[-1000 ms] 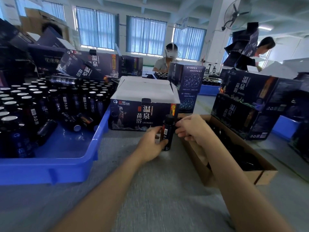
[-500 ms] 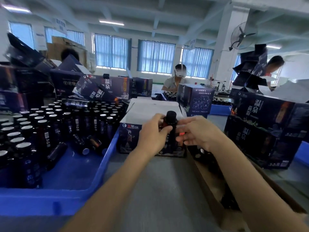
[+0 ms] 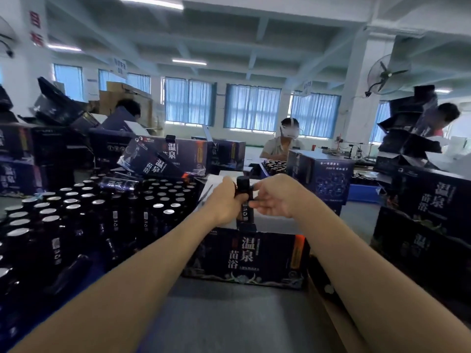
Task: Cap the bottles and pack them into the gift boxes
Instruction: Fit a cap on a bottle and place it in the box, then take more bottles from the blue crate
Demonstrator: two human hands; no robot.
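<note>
The small dark glass bottle with a black cap (image 3: 244, 187) is upright over the white top of the dark navy cardboard gift box (image 3: 244, 253) on the grey counter (image 3: 229, 314), with the left hand (image 3: 224, 201) curling its fingers round its body and the right hand (image 3: 276, 197) pinching its side.
</note>
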